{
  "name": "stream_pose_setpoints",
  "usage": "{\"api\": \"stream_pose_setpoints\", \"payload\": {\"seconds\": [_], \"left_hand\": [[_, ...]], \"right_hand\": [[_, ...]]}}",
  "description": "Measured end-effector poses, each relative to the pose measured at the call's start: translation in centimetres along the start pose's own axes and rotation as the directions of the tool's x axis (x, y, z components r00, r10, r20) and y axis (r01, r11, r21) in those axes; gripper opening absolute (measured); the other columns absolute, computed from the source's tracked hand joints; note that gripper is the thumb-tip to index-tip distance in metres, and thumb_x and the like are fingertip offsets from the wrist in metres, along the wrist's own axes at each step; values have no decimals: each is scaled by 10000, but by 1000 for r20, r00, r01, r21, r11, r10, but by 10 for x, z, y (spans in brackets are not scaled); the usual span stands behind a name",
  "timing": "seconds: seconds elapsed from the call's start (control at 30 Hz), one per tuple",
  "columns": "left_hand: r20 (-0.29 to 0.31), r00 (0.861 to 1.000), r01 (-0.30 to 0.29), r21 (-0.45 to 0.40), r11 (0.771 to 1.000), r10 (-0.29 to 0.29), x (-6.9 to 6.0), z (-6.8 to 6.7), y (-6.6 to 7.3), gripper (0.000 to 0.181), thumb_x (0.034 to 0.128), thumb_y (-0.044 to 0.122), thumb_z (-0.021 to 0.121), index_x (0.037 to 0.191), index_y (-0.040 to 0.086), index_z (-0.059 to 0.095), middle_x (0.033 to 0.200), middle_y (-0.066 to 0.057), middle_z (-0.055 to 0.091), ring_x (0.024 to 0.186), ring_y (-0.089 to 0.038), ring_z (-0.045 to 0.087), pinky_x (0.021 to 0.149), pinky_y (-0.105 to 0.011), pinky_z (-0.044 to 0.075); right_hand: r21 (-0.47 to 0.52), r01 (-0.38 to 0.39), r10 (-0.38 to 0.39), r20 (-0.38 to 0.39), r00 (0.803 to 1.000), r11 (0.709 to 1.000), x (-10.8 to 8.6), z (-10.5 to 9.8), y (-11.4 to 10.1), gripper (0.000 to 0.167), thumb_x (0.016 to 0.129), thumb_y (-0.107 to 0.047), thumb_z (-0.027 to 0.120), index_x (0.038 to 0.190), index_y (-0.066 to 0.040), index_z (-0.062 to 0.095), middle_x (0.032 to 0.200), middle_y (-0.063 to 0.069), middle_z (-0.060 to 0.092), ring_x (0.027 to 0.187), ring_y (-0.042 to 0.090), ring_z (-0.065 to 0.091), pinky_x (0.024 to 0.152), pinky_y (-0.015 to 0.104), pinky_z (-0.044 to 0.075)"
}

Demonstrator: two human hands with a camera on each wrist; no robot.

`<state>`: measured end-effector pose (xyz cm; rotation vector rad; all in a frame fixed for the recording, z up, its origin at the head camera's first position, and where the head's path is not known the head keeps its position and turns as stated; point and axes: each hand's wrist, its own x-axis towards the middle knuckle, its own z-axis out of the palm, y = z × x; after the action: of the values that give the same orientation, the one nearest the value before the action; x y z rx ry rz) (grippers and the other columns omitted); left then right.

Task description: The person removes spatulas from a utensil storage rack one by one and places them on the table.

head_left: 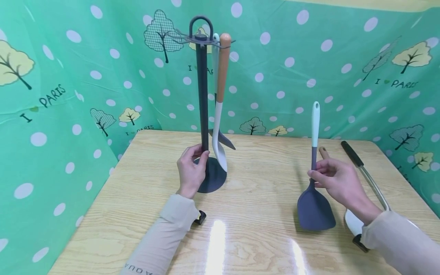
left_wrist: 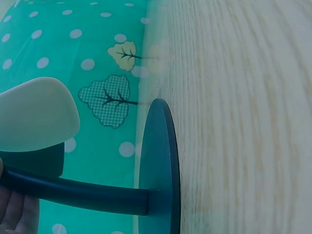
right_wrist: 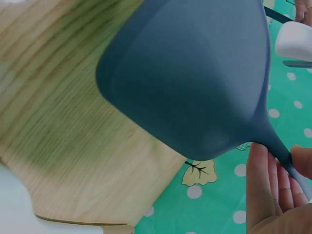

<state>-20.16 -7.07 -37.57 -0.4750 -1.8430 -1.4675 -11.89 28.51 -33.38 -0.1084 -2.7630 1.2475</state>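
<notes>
My left hand (head_left: 192, 170) grips the black pole (head_left: 203, 99) of a utensil stand just above its round base (head_left: 214, 179). From the stand's top ring hang a white utensil with a wooden handle (head_left: 224, 72) and a grey one (head_left: 227, 141) with a mint handle, partly hidden behind it. Out to the right, my right hand (head_left: 338, 181) pinches a turner (head_left: 314, 214) by its dark shaft. The turner is held upright, with its mint handle up and its broad dark blade down. In the right wrist view the fingers (right_wrist: 263, 180) and thumb lie on either side of the shaft.
Under and beside my right arm lie a white-headed utensil (head_left: 353, 222) with a wooden handle and a metal-shafted one (head_left: 374, 187) with a black handle, its head hidden by my sleeve. A green polka-dot cloth (head_left: 275, 88) hangs behind the wooden table (head_left: 154, 229).
</notes>
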Motion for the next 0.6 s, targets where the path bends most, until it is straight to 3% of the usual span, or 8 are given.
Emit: {"api": "stream_pose_setpoints", "payload": {"seconds": [0.6], "left_hand": [[-7, 1000, 2, 10, 1000, -2, 1, 1, 1, 135, 807, -146, 658, 941, -156, 643, 837, -271, 631, 748, -387, 639, 732, -518, 561]], "right_hand": [[-29, -133, 135, 117, 984, 991, -1, -3, 28, 370, 906, -218, 666, 1087, 83, 549, 927, 168, 618, 759, 204, 665, 653, 308, 594]]}}
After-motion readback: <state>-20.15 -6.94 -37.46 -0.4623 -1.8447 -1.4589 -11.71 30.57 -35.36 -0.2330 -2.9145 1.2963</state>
